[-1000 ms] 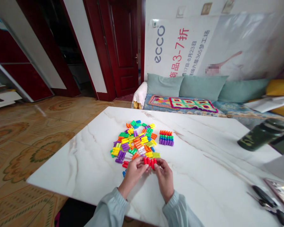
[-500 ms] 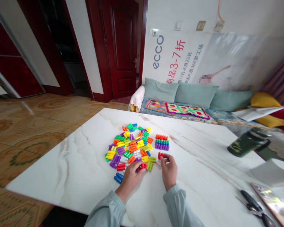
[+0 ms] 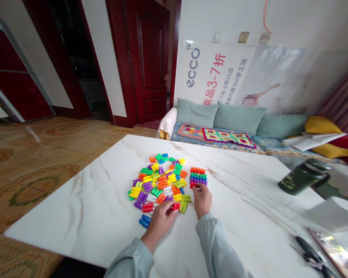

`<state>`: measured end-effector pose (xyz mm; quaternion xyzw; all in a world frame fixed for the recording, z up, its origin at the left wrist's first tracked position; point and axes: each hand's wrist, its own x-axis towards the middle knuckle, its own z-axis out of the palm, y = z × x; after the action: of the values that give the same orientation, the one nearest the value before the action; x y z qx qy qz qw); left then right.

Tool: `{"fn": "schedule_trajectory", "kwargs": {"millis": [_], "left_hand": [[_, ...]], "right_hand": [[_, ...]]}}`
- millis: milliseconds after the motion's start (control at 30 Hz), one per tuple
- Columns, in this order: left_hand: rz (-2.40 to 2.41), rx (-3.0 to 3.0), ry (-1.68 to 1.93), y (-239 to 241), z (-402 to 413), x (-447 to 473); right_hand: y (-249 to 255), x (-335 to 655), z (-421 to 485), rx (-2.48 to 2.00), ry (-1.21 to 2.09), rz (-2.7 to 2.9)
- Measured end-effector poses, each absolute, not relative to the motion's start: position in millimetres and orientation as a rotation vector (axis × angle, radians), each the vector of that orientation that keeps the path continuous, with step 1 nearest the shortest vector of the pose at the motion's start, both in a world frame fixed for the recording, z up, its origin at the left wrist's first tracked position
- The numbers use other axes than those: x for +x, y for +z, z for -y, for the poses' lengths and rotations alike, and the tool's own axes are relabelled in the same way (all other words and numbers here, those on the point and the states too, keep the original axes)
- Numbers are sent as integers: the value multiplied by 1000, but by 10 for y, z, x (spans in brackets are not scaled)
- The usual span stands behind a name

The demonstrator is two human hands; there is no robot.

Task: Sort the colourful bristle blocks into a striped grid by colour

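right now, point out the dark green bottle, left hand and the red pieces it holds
Dark green bottle (image 3: 296,179): head view, body.
Left hand (image 3: 160,220): head view, back.
Red pieces (image 3: 178,206): head view, exposed ends.

From my head, the camera looks forward and down, my left hand (image 3: 161,217) and right hand (image 3: 203,200) near, the sofa (image 3: 271,144) farther off.

You have a white, brown-veined bench (image 3: 104,216); pieces (image 3: 162,182) in red, orange, yellow, green, blue, purple and white; plain grey-blue sleeves (image 3: 219,245).
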<state>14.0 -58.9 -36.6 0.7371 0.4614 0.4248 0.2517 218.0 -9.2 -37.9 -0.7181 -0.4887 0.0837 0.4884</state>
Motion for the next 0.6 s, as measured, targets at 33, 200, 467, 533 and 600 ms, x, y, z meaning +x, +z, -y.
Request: {"fn": "schedule_trajectory", "kwargs": {"millis": [33,200,467,533,600], "left_hand": [[-1254,2005,1161,-357,591,140],[-1245,2008,1171,-339,599,143],[-1231,2019,1151,-341,591,142],[-1225,2019,1157,-326,595,143],[-1226,2010,1175,-318,599,144]], "right_hand": [[-377,2178,88,-1757,198,1186],[-358,2166,83,-1783,176,1184],[-335,2157,67,-1769,162,1167],[-320,2153,75,-1736,159,1160],[-291,2120,132,-1691,154,1155]]}}
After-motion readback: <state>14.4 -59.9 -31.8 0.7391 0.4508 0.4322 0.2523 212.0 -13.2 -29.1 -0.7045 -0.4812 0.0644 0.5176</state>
